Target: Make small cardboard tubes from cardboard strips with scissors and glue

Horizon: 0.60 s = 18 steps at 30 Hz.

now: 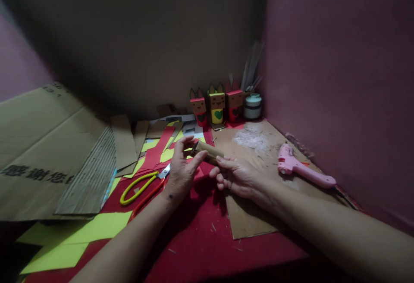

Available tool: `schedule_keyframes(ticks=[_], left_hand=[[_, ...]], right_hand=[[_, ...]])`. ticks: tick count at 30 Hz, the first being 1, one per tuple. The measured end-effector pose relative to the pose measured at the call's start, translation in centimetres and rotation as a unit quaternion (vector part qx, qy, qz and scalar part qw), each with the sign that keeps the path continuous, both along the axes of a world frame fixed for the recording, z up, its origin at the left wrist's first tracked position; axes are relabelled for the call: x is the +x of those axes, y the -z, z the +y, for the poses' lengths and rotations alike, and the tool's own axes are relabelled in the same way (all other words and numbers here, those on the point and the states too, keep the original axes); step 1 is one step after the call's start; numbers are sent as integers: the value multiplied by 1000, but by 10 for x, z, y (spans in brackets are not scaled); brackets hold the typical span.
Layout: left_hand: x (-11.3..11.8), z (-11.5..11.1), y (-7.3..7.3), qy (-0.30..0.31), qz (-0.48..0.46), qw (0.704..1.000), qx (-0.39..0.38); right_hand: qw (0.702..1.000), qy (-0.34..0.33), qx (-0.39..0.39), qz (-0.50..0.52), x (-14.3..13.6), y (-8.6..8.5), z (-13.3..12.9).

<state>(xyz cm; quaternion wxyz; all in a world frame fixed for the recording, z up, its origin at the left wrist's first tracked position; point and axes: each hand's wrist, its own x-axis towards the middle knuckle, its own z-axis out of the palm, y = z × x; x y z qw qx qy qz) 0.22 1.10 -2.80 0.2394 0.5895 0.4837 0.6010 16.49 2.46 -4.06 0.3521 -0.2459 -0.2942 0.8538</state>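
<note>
I hold the cardboard tube [210, 151] between left hand [183, 169] and right hand [237, 177], fingers closed at opposite ends, long axis slanting rightward toward the front edge of the table [194, 244].

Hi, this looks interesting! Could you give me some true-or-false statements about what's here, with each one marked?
1. The left hand and right hand both touch the brown roll. True.
2. The pink glue gun is in the right hand. False: the glue gun lies on the cardboard sheet.
3. Three small figures stand beside the lidded jar. True.
4. The scissors are right of the glue gun in the picture. False: the scissors are left of it.
</note>
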Motion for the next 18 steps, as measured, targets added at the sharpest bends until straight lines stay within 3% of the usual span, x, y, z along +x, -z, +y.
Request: schedule_keyframes(ticks=[3, 5, 10, 18], left_hand=[[-5, -1, -3, -64, 112, 989, 75], [-6, -2, -7, -59, 139, 986, 70], [-6, -3, -16, 6, 49, 999, -23], [-6, -3, -18, 22, -28, 995, -89]], right_hand=[[1000, 17, 7, -7, 0, 0, -1], [1000, 23, 16, -12, 0, 1, -1], [999, 25, 20, -23, -2, 1, -3], [998, -6, 45, -43, 4, -1, -2]])
